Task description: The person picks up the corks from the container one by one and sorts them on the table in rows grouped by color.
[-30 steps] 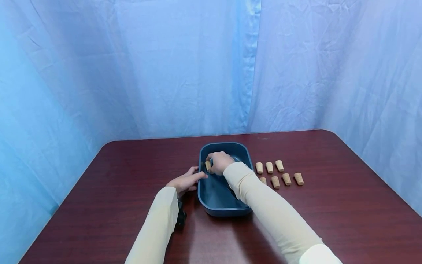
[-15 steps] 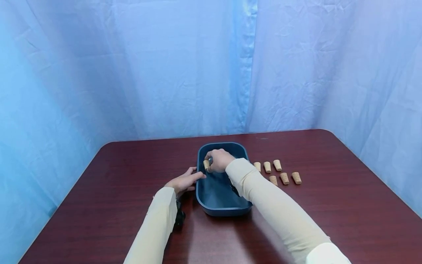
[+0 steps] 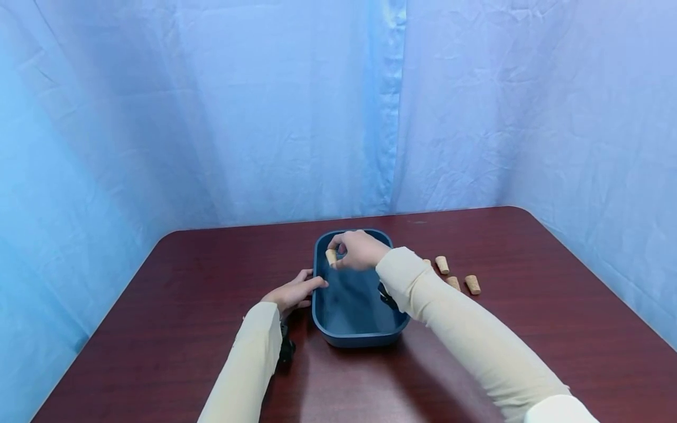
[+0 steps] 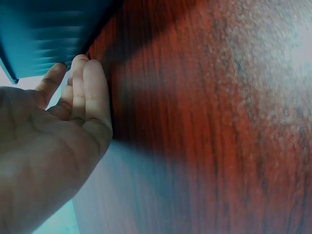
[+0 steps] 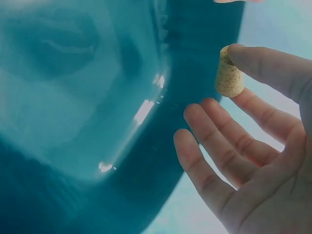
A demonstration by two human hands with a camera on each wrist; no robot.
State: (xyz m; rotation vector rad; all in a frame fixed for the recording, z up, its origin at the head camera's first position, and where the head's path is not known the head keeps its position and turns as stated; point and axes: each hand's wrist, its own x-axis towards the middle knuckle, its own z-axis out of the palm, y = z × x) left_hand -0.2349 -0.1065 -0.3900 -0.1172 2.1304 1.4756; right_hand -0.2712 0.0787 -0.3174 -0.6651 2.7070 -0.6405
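Observation:
My right hand [image 3: 362,249] pinches a tapered cork stopper [image 3: 331,257] between thumb and index finger, over the left part of a dark blue rectangular bin [image 3: 357,339]. In the right wrist view the cork [image 5: 229,75] is tilted, and the other fingers are spread, holding nothing. My left hand [image 3: 292,293] lies against the bin's left side, its thumb reaching over the rim. From the left wrist, the fingers of that hand [image 4: 58,131] look straight, their tips by the bin's outer wall [image 4: 44,39].
Several more corks, among them one cork [image 3: 442,265] and another cork [image 3: 473,285], lie right of the bin, some partly hidden by my right sleeve [image 3: 465,329]. The dark red table [image 3: 222,264] ends at a light blue curtain [image 3: 291,117].
My right hand has risen a little with the cork, and its sleeve now hides more of the corks on the table. The left hand stays at the bin's side. The head view has shifted slightly.

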